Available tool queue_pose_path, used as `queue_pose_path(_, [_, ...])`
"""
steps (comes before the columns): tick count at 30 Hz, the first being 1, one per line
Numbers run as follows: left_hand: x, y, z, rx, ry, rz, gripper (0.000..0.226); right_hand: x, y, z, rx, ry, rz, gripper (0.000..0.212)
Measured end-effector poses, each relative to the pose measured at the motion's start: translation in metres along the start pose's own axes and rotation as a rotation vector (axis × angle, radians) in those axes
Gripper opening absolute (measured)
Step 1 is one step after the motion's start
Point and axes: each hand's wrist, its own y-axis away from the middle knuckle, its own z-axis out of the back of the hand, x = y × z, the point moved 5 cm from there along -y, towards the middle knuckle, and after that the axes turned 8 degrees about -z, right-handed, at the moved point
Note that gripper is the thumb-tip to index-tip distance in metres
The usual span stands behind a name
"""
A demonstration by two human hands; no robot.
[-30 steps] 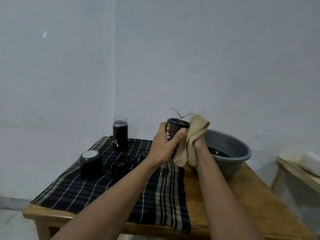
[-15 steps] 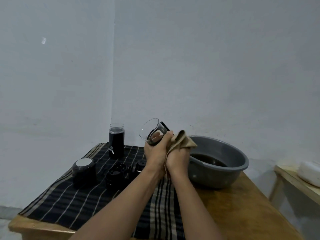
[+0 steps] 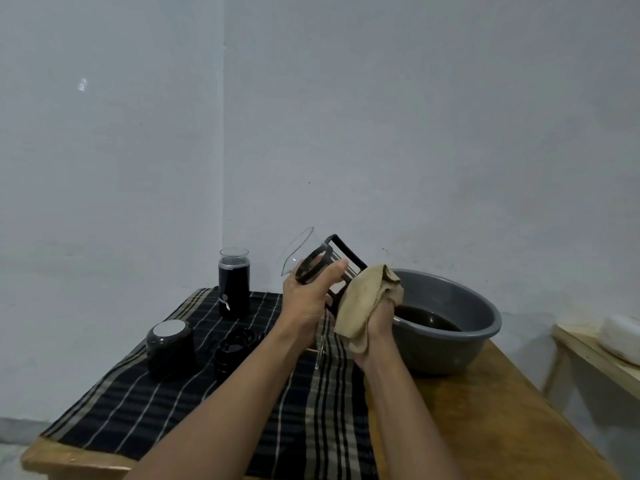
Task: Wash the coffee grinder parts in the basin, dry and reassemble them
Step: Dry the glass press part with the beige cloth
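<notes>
Two forearms extend over the wooden table (image 3: 485, 438) and over the dark striped cloth (image 3: 166, 410) that covers its left part. I judge that the cloth serves as a soft lay-down area for washed parts.

Left hand (image 3: 308, 303): fingers and thumb are curled round the glass carafe (image 3: 320, 259). They hold it in the air above the striped cloth, just left of the basin. The carafe is tilted, with the spout up and to the left and the black frame and handle to the right. This turns its lower end toward the other hand.

Right hand (image 3: 379, 323): it grips a bunched tan drying cloth (image 3: 363, 303), which is pressed against the carafe's lower end. The fabric covers most of the fingers, so I cannot tell how each one lies.

Step in hand, by my judgement: drying. Holding the carafe off the table gives access all round. Wet glass slips, hence the full wrap of the left hand.

Two parts rest on the striped cloth behind the hands, just beside each other:
- a black cap with a pale top (image 3: 169, 344)
- a small black ribbed part (image 3: 235, 351)

I take these to be waiting for reassembly. Farther back the grinder body (image 3: 234, 289) stands upright with a clear cup on top.

The grey basin (image 3: 450, 348) sits on bare wood to the right and holds dark water. It is close to the right hand. A pale wall lies beyond.
</notes>
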Motion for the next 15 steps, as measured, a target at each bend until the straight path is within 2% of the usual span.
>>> queue_pose_path(3, [0.0,-0.004,-0.008,-0.117,0.192,0.133,0.046,-0.011,0.001,-0.002,0.036,-0.135,-0.009,0.036])
queue_pose_path(4, [0.003,-0.006,-0.01,-0.148,0.271,0.221,0.057,-0.016,0.005,-0.005,0.07,-0.137,-0.02,0.033])
queue_pose_path(5, [0.005,-0.009,-0.012,-0.168,0.358,0.294,0.078,-0.02,0.008,-0.01,0.103,-0.104,-0.015,0.026])
queue_pose_path(6, [0.004,-0.012,-0.012,-0.213,0.408,0.316,0.098,-0.023,0.012,-0.013,0.096,0.027,0.023,0.018])
queue_pose_path(7, [0.004,-0.016,-0.01,-0.249,0.442,0.332,0.109,-0.024,0.016,-0.013,0.084,0.169,0.089,0.017])
queue_pose_path(8, [0.003,-0.019,-0.009,-0.275,0.444,0.329,0.11,-0.026,0.02,-0.014,0.097,0.247,0.143,0.02])
queue_pose_path(11, [-0.01,-0.027,0.0,-0.331,0.357,0.245,0.075,-0.022,0.031,-0.015,0.113,0.328,0.326,0.032])
queue_pose_path(12, [-0.012,-0.026,0.0,-0.316,0.337,0.224,0.069,-0.021,0.026,-0.015,0.122,0.317,0.32,0.029])
queue_pose_path(13, [-0.014,-0.025,-0.003,-0.299,0.332,0.213,0.066,-0.019,0.019,-0.016,0.102,0.285,0.261,0.018])
queue_pose_path(15, [-0.01,-0.019,-0.002,-0.327,0.326,0.21,0.06,-0.027,0.0,-0.015,-0.011,0.189,0.007,0.018])
